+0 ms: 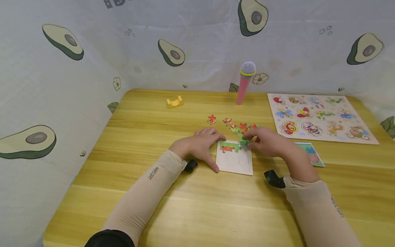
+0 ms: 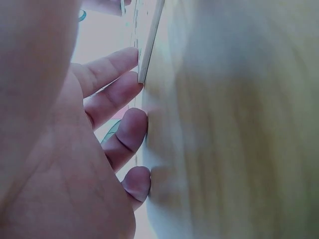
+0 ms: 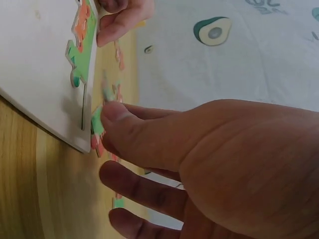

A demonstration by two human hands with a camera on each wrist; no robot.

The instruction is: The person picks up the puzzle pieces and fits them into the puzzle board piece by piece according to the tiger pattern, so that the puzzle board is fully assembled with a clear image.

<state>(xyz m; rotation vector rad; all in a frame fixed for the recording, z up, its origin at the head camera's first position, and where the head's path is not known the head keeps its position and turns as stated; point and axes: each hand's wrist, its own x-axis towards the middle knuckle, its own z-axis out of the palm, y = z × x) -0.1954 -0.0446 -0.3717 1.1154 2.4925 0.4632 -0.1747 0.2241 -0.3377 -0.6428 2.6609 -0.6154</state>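
Note:
A white puzzle tray (image 1: 236, 163) lies on the table, with joined green and orange jigsaw pieces (image 3: 81, 45) along its far edge. My left hand (image 1: 202, 145) is spread at the tray's left side, thumb at the near corner and index finger at the far one. In the left wrist view its fingertips (image 2: 130, 84) touch the tray's edge and the table. Over the tray's far right corner, my right hand (image 1: 273, 142) pinches a small jigsaw piece (image 3: 106, 90) between thumb and fingers; the piece looks blurred. Loose orange and green pieces (image 1: 243, 127) lie just beyond the tray.
A picture card (image 1: 312, 154) lies partly behind the right wrist. Farther right is a large insect puzzle board (image 1: 324, 118). At the back stand a pink toy microphone (image 1: 243, 85) and a yellow arched block (image 1: 175, 102), before an avocado-print cloth (image 1: 203, 44).

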